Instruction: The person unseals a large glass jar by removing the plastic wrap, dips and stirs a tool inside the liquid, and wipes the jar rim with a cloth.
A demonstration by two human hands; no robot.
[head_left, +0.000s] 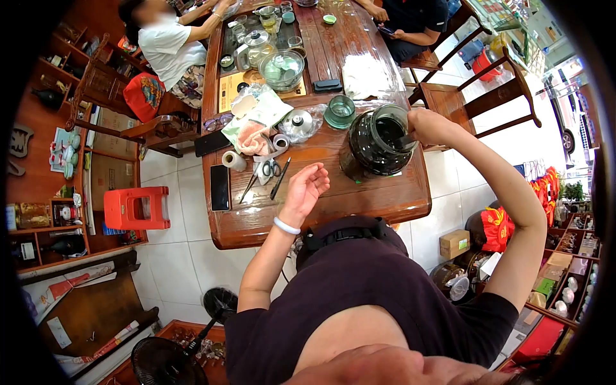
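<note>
A large dark glass jar [369, 149] with a wide open mouth stands near the right front of the wooden table [321, 218]. My right hand [431, 126] is closed at the jar's rim, on the handle of a utensil that reaches into the mouth. What the jar holds is dark and hard to make out. My left hand [308, 186] hovers over the front edge, palm up, fingers apart, holding nothing. Left of it lie a black pen [280, 178] and scissors [269, 169]. A green glass cup [339, 111] stands just behind the jar.
Phones [220, 187], a tape roll [233, 161], cloths [266, 110], a metal lid [298, 123] and a glass bowl [281, 69] occupy the table's left side. Two people sit at the far sides. A red stool [136, 208] stands on the floor to the left.
</note>
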